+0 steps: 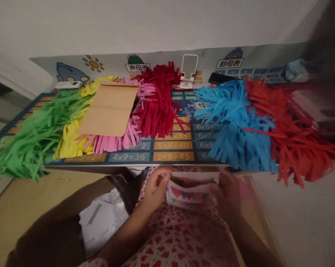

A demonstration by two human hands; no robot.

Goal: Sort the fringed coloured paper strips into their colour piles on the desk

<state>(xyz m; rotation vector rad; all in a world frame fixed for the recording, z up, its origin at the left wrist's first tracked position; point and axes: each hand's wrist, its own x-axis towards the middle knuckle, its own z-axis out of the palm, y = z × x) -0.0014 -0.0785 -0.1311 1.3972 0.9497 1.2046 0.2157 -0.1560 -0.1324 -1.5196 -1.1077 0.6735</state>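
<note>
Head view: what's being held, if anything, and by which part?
A printed packet, open at the top: the left hand pinches its upper left corner, the right hand its right side.

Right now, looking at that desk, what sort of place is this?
Probably a study corner, perhaps at home: the desk mat shows times tables, and a cartoon sun is printed at the back.

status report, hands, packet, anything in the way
Left hand gripping left edge of printed packet; right hand at right edge, blurred. Packet mouth open, above lap. Ahead, brown envelope over yellow fringe and pink fringe.
</note>
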